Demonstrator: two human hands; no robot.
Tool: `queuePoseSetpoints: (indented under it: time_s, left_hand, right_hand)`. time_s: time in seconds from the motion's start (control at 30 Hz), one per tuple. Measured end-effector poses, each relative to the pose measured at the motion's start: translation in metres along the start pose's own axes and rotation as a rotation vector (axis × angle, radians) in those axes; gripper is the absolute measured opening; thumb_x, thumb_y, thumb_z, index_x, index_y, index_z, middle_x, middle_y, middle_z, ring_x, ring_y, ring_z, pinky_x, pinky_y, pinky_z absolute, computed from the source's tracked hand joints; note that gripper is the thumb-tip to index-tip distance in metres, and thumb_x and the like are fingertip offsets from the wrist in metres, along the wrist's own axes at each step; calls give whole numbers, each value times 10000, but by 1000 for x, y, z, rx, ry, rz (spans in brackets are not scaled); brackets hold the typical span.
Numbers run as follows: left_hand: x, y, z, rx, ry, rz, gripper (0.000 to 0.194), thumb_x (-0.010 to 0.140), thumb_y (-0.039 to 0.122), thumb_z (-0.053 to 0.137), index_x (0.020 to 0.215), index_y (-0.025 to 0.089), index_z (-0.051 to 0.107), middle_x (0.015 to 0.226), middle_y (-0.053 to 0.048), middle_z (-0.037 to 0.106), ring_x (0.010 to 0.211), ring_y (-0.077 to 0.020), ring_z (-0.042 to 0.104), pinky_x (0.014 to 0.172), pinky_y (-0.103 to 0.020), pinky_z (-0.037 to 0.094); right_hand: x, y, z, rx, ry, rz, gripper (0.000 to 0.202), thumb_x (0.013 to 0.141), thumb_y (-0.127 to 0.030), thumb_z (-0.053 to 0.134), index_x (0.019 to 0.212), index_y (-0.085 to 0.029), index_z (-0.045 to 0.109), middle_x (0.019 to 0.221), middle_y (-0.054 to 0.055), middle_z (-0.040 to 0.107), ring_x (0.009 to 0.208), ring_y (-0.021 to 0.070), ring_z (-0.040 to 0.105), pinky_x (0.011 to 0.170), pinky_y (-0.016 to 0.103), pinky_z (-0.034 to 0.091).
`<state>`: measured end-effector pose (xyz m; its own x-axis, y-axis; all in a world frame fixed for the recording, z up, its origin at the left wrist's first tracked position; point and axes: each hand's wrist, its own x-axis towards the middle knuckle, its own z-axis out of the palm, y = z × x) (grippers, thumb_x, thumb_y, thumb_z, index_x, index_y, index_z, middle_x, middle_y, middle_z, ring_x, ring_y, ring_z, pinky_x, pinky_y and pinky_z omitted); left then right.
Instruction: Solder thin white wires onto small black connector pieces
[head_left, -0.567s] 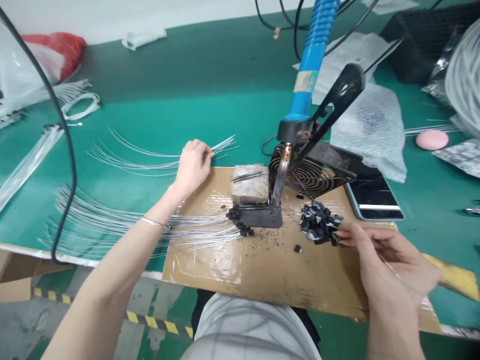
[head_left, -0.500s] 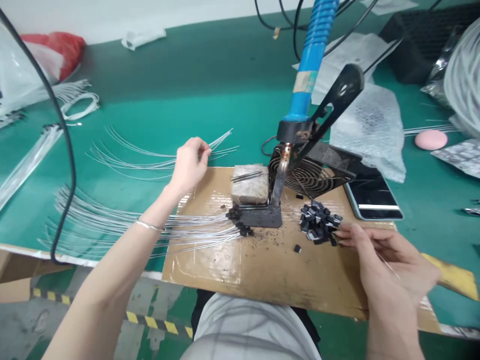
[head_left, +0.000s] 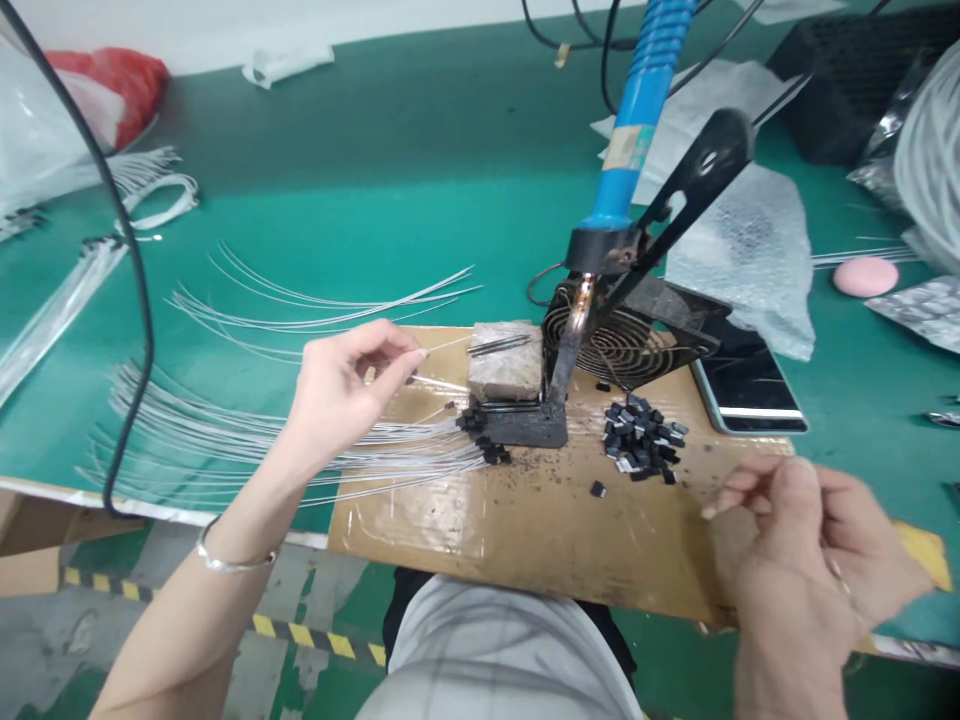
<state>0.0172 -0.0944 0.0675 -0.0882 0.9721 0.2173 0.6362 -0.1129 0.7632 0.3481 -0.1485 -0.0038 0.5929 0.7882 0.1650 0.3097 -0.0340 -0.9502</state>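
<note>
Head view: nearest, right of the grey block (head_left: 504, 375) and in front of it, the right hand (head_left: 806, 540) curls its fingers toward the thumb; whether the fingertips grip anything, I cannot tell. Small black pieces (head_left: 637, 440) lie heaped to the block's right, apparently for that hand's easy reach. Left of the block and in front, black-ended wires (head_left: 435, 431) lie side by side, probably to stay orderly. Left of the block, the left hand (head_left: 352, 385) pinches thin white wire (head_left: 442, 382), seemingly near its end for control. Behind and right, a clamp (head_left: 592, 250) holds a blue-handled iron (head_left: 619, 180), leaving hands free. Behind and left lie loose wires (head_left: 375, 304).
</note>
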Motion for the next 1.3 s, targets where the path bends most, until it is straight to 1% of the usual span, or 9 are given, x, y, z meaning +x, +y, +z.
queuePoseSetpoints:
  time_s: [0.1, 0.2, 0.43, 0.53, 0.7, 0.77, 0.9, 1.0, 1.3]
  left_hand:
    - [-18, 6, -1, 26, -62, 46, 126, 853, 191, 716, 728, 205, 724, 627, 29, 699, 574, -120, 559, 550, -257, 403]
    - [-34, 15, 3, 42, -164, 36, 131, 901, 206, 705, 774, 200, 735, 653, 36, 731, 580, -114, 593, 550, -237, 416]
    - [-56, 28, 10, -6, -350, -15, 155, 950, 200, 648, 822, 188, 736, 726, 8, 766, 628, -130, 661, 524, -212, 424]
    - [-61, 30, 8, 2, -376, -4, 152, 958, 200, 650, 834, 193, 737, 734, 8, 762, 627, -129, 655, 528, -212, 420]
    - [-67, 36, 4, -16, -461, 31, 171, 983, 217, 640, 841, 196, 732, 728, 12, 730, 621, -119, 618, 542, -207, 406]
    - [-66, 38, 5, -24, -509, 4, 195, 977, 232, 634, 809, 189, 724, 660, 19, 667, 571, -112, 541, 516, -215, 363]
    - [-57, 42, 6, -121, -623, -163, 228, 946, 272, 631, 746, 186, 698, 571, 50, 520, 496, -96, 346, 452, -229, 250]
    - [-52, 44, 6, -209, -695, -235, 249, 935, 275, 623, 706, 188, 664, 569, 49, 512, 505, -98, 352, 449, -225, 244]
    - [-69, 50, 25, -95, -614, -93, 188, 1010, 231, 545, 989, 195, 728, 751, 0, 716, 613, -125, 561, 561, -233, 401]
  right_hand:
    - [-25, -12, 3, -34, -311, -229, 259, 935, -427, 751, 787, -214, 740, 629, -15, 665, 496, 137, 611, 484, 265, 483]
    - [-50, -30, 22, -17, -646, -415, 95, 952, -256, 749, 1035, -212, 734, 867, 34, 757, 689, 159, 721, 637, 278, 598]
    - [-68, -44, 52, -75, -607, -967, 97, 994, -95, 683, 1037, -182, 689, 826, 51, 783, 741, 163, 725, 724, 267, 595]
    - [-70, -39, 46, 37, -671, -815, 114, 976, -75, 689, 964, -189, 689, 791, 32, 762, 703, 144, 697, 680, 253, 567]
    - [-75, -36, 42, 252, -772, 30, 276, 960, -241, 751, 708, -212, 644, 577, -64, 584, 439, 66, 483, 428, 198, 382]
    - [-75, -35, 42, 307, -785, 166, 283, 931, -289, 788, 688, -206, 670, 565, -66, 581, 400, 55, 436, 393, 197, 326]
    - [-71, -34, 39, 324, -776, 127, 239, 869, -273, 851, 687, -209, 708, 611, -49, 645, 448, 58, 475, 438, 197, 347]
    - [-67, -36, 37, 291, -792, 63, 237, 887, -242, 830, 695, -213, 694, 626, -56, 643, 475, 57, 465, 465, 199, 346]
    - [-60, -40, 39, 250, -870, -88, 219, 989, -201, 705, 773, -210, 677, 675, -51, 591, 573, 74, 506, 523, 204, 376]
